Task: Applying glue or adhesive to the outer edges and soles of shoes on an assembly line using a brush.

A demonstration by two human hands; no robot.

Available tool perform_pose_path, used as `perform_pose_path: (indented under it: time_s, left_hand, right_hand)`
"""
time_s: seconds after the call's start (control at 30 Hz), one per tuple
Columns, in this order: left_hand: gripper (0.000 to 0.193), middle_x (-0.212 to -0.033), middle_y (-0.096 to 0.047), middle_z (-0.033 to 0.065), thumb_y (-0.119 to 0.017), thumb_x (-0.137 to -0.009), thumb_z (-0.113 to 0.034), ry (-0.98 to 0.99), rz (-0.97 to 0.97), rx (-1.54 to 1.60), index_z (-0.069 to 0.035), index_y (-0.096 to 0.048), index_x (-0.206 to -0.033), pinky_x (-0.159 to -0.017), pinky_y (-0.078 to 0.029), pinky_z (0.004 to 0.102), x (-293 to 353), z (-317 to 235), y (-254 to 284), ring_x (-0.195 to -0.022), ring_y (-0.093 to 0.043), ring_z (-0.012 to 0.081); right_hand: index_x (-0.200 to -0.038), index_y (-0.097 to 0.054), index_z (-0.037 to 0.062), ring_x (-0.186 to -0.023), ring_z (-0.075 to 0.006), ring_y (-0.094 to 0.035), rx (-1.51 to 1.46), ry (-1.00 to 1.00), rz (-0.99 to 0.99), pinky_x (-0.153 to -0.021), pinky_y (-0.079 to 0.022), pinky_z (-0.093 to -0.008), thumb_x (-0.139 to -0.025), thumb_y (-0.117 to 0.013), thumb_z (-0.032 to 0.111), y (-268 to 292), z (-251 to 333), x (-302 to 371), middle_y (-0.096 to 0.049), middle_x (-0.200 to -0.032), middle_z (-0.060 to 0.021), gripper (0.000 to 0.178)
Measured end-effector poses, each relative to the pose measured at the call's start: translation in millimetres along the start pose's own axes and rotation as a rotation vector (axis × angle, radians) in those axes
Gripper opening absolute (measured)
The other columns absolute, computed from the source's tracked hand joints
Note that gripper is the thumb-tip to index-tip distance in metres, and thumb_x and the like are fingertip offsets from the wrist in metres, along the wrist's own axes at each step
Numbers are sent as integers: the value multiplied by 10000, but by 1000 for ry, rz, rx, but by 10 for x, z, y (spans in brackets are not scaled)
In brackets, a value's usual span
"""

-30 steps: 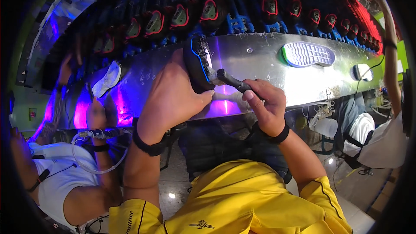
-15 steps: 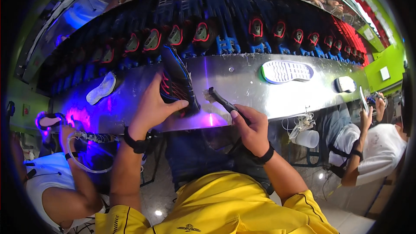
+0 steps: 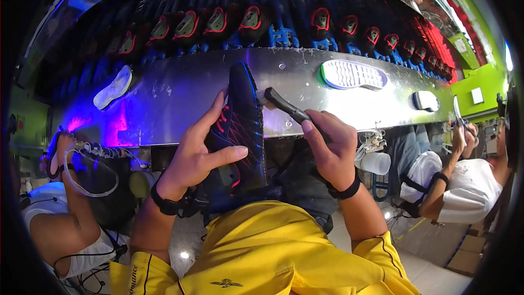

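My left hand (image 3: 199,150) grips a black shoe upper (image 3: 244,125) with red laces and blue marks along its edge. The shoe is turned on its side, toe pointing away from me, over the near edge of the metal bench. In my right hand (image 3: 334,147) is a black-handled brush (image 3: 287,106), fingers wrapped around the handle. The brush's light bristle end is close to the shoe's lower edge on the right side; whether it touches I cannot tell.
On the metal bench (image 3: 191,82) lie a white sole (image 3: 113,87) at left, a white sole with green and blue rim (image 3: 355,75), and another pale sole (image 3: 426,101). Behind runs a rack of black shoes (image 3: 252,19) on blue holders. Co-workers sit at both sides.
The shoe has come nearer to me and been turned, so its edge faces the brush. My right hand and the brush have shifted, with the bristles closer to the shoe.
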State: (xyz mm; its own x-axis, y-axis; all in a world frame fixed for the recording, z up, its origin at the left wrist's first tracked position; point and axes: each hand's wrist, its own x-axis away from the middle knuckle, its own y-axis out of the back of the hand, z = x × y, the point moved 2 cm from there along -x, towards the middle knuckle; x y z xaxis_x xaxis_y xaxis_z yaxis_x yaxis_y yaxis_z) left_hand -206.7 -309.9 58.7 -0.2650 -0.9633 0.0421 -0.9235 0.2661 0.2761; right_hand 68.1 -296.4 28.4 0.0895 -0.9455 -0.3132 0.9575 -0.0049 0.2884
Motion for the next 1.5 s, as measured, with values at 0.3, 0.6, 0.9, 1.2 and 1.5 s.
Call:
perform_pose_path:
  time_s: [0.3,0.6,0.9,1.2,1.5]
  left_hand:
    - [1047,-1702,-419,200,-897,-871,-229,17,13,22,140,-311,-1656,-1320,-201,372,-2,-101,-48,-1609,-334,257]
    - [1012,-1674,-462,195,-866,-891,-232,129,-65,166,137,-316,-1657,-1303,-255,357,-54,-6,14,-1565,-399,229]
    - [908,-1632,-512,145,-791,-937,-97,185,-110,395,81,-309,-1686,-1246,-369,334,-176,-72,89,-1467,-512,192]
    - [464,-1134,-768,29,-731,-1026,-246,423,-235,514,-53,-638,-1437,-689,-647,262,-251,-98,23,-898,-761,92]
    - [434,-1051,-783,89,-672,-1073,-390,603,-148,586,-94,-648,-1390,-594,-609,282,-167,-200,-20,-740,-769,200]
  right_hand:
    - [-1116,-765,-7,-557,-215,-544,135,37,-52,-549,-407,-328,-974,-748,71,29,60,131,-595,-740,-120,163]
    - [-1096,-770,-37,-612,-229,-589,-24,-32,123,-603,-452,-338,-974,-750,100,67,57,210,-639,-747,-134,184]
    - [-1108,-775,-68,-656,-235,-626,-65,-105,311,-633,-477,-342,-969,-761,121,285,107,213,-679,-782,-151,235]
    - [-1073,-772,-46,-576,-190,-560,133,21,270,-561,-422,-324,-937,-763,89,522,352,-32,-645,-743,-119,191]
    - [-1055,-781,-44,-580,-210,-613,248,291,165,-542,-455,-322,-881,-791,56,629,473,-359,-686,-750,-121,201]
